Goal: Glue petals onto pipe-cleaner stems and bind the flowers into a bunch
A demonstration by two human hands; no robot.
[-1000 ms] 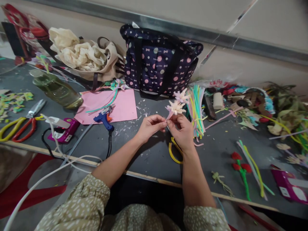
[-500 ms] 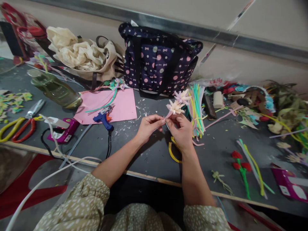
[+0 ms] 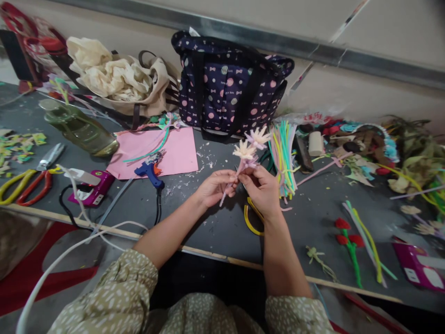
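Observation:
Over the table, both my hands meet on a pipe-cleaner flower stem [image 3: 223, 198] topped with spiky cream and lilac flowers [image 3: 244, 149]. My left hand [image 3: 217, 188] is closed, pinching the stem just under the blooms, and the lower end pokes out below its fingers. Closed against the stem from the other side is my right hand [image 3: 260, 189], its fingertips at the lowest lilac petals. Yellow handles of a tool [image 3: 253, 222] lie beneath the right wrist; the rest of it is hidden. Just right of that hand, a bundle of pipe cleaners [image 3: 283, 155] lies tied together.
A blue glue gun [image 3: 149, 174] rests at the edge of pink paper [image 3: 181, 148], its cord trailing forward. Left of it are a bottle [image 3: 81, 130], a purple power strip [image 3: 93, 188] and scissors [image 3: 38, 178]. A dark patterned bag [image 3: 229, 88] stands behind. Red pipe-cleaner flowers [image 3: 349, 239] lie at right.
The flowers have shifted left and now stand more upright, with a third lilac bloom showing. The stem's lower end has come into sight below my left hand, whose fingers have curled further round it.

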